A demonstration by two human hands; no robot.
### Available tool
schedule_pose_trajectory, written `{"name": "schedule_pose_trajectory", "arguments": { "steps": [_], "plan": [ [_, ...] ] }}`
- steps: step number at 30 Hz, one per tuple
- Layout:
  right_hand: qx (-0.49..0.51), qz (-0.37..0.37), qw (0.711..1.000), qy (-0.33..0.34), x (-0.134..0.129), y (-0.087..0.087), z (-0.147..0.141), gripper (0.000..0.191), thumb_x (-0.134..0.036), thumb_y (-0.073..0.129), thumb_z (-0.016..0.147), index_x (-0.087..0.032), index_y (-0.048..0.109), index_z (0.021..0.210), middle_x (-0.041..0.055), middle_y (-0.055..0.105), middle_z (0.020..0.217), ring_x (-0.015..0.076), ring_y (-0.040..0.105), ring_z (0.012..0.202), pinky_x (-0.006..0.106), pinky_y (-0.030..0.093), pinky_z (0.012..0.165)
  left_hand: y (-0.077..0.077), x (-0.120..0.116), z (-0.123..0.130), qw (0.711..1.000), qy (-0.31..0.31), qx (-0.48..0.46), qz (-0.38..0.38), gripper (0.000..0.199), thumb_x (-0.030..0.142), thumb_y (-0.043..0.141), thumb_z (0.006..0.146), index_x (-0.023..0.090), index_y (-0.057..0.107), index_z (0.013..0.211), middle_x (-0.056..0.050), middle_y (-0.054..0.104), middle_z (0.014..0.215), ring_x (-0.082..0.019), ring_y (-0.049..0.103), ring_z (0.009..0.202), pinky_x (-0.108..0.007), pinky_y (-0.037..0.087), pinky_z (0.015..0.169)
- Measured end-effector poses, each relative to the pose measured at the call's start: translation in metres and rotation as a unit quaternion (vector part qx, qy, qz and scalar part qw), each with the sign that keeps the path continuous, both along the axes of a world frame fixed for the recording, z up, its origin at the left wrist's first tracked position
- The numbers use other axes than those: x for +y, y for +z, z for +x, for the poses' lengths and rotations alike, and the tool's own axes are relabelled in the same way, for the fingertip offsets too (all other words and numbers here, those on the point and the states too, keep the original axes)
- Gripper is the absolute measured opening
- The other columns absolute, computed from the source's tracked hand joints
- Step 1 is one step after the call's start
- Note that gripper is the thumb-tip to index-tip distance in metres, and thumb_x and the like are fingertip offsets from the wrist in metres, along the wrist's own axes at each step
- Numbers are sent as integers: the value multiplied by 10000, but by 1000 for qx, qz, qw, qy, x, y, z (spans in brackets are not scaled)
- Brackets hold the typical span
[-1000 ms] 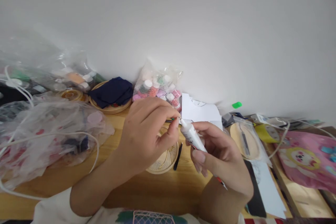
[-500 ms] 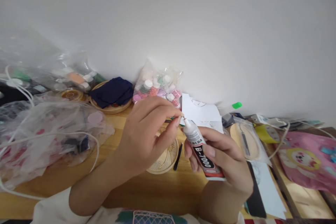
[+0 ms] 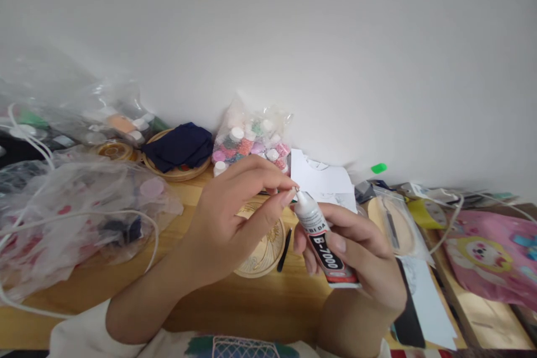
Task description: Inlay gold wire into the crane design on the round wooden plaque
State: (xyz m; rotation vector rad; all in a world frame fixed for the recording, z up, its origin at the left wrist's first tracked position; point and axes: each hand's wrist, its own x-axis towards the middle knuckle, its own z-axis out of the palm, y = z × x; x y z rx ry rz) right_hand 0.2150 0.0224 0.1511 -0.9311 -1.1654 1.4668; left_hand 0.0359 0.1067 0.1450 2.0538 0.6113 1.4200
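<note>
My right hand (image 3: 364, 251) is wrapped round a white, black and red glue tube (image 3: 321, 246) marked B-7000, its nozzle tilted up and to the left. The thumb and forefinger of my left hand (image 3: 237, 218) pinch at the nozzle's tip; whatever lies between them is too small to make out. Below, partly covered by my left hand, a round wooden piece with a raised pattern (image 3: 268, 251) lies on the wooden table (image 3: 239, 313). A thin black tool (image 3: 285, 250) rests just to its right.
Behind stand a bag of small coloured jars (image 3: 251, 140) and a dark blue cloth (image 3: 180, 146) on a hoop. Plastic bags (image 3: 84, 201) and a white cable fill the left. White papers (image 3: 321, 176), a black flat object and a pink bag (image 3: 495, 257) are at right.
My left hand's fingertips have shifted slightly right, onto the nozzle tip. A white-capped jar behind that hand now shows more. The tube has barely moved.
</note>
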Motion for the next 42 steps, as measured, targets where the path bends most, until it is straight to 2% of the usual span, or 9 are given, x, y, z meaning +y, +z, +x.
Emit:
{"name": "schedule_pose_trajectory", "arguments": {
  "steps": [6,15,20,28,34,42],
  "plan": [
    [-19,7,1000,-17,-1,2,0,278,-317,627,912,-239,696,1170,47,700,802,88,564,571,213,446,502,-1,0,1,1000,6,-11,8,99,107,606,898,195,652,888,15,681,856,-100,650,834,-217,544,762],
    [-28,17,999,-18,-1,1,0,278,-316,627,910,-218,706,1158,49,690,774,78,539,525,201,444,460,0,1,-2,999,18,27,28,134,99,608,886,227,648,882,19,687,858,-116,662,823,-245,553,756],
    [-39,8,999,-17,-1,3,-1,288,-341,619,913,-203,707,1150,56,691,772,87,563,524,208,467,458,0,-2,2,998,52,30,22,146,99,604,878,241,634,859,27,689,843,-124,660,811,-270,558,761],
    [25,-35,999,3,-2,1,-1,261,-335,629,904,-221,717,1121,30,664,742,73,578,503,180,454,447,1,-3,0,997,66,22,20,148,112,606,864,257,630,852,32,679,833,-128,652,776,-275,554,719],
    [66,-33,997,-23,-9,-4,0,320,-378,634,885,-190,699,1137,47,674,742,86,564,471,197,435,410,0,0,0,998,50,-6,42,153,61,621,847,212,639,835,33,665,803,-96,634,770,-228,544,723],
    [41,-22,998,-38,-6,-2,-3,258,-343,627,896,-202,714,1094,42,678,746,85,567,485,193,415,413,1,0,0,999,-42,-24,15,123,65,655,859,186,668,879,15,709,821,-104,664,808,-220,550,777]
  ]
}}
